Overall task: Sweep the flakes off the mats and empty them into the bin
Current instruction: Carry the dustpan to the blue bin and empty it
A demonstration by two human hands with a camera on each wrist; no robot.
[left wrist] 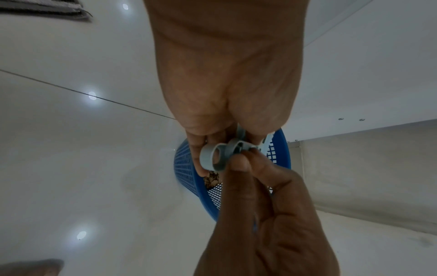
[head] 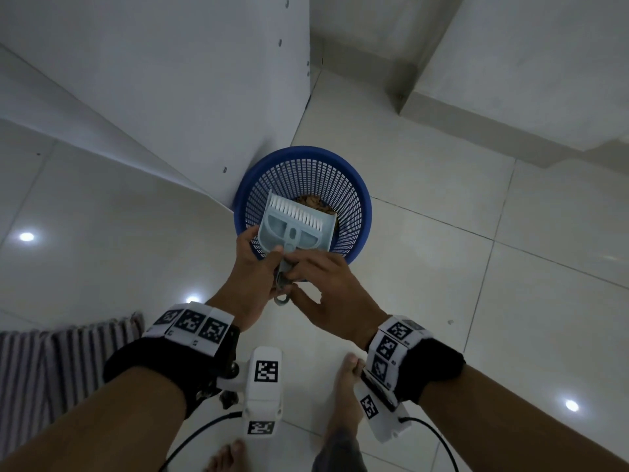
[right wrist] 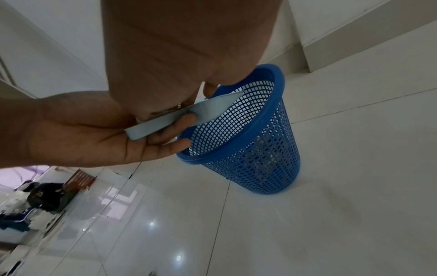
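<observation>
A light blue dustpan [head: 308, 238] is tilted over the blue mesh bin [head: 357, 185], with a white-bristled brush [head: 295, 212] lying in it. My left hand [head: 262, 255] grips the pan's left side, thumb on top and fingers [right wrist: 173, 124] underneath. My right hand [head: 297, 270] pinches the grey handle [left wrist: 214, 156] where the two handles meet. Brown flakes [head: 313, 201] lie at the bottom of the bin. In the right wrist view the dustpan [right wrist: 208, 108] pokes over the bin's rim [right wrist: 279, 89].
The bin stands on a glossy white tiled floor against the corner of a white cabinet panel [head: 190, 97]. A striped mat [head: 51, 362] lies at the lower left. My bare feet [head: 347, 379] are just behind the bin. A low step [head: 510, 107] runs at the right.
</observation>
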